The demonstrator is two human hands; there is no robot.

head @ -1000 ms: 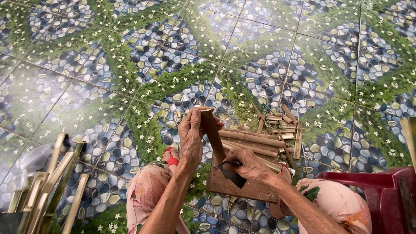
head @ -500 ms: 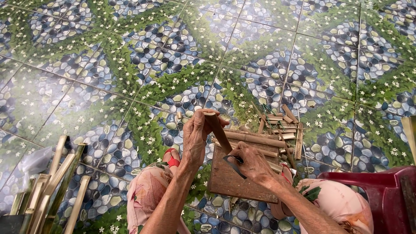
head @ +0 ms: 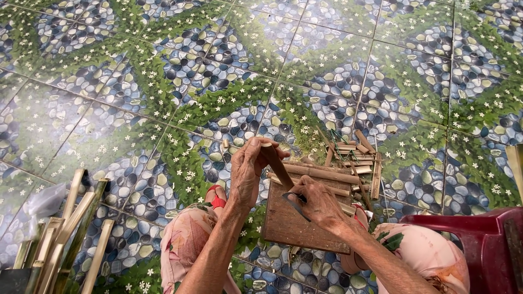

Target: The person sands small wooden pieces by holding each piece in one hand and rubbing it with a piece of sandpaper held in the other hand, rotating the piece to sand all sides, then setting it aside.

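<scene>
over the wooden board (head: 297, 228), left hand (head: 246, 173) grips bamboo strip (head: 276, 163), right hand (head: 320, 205) holds half-hidden blade (head: 296, 205)

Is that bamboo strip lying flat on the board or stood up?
Stood up, tilted. The left hand grips the strip near its top; its lower end slants down toward the board, where the right hand holds a knife.
</scene>
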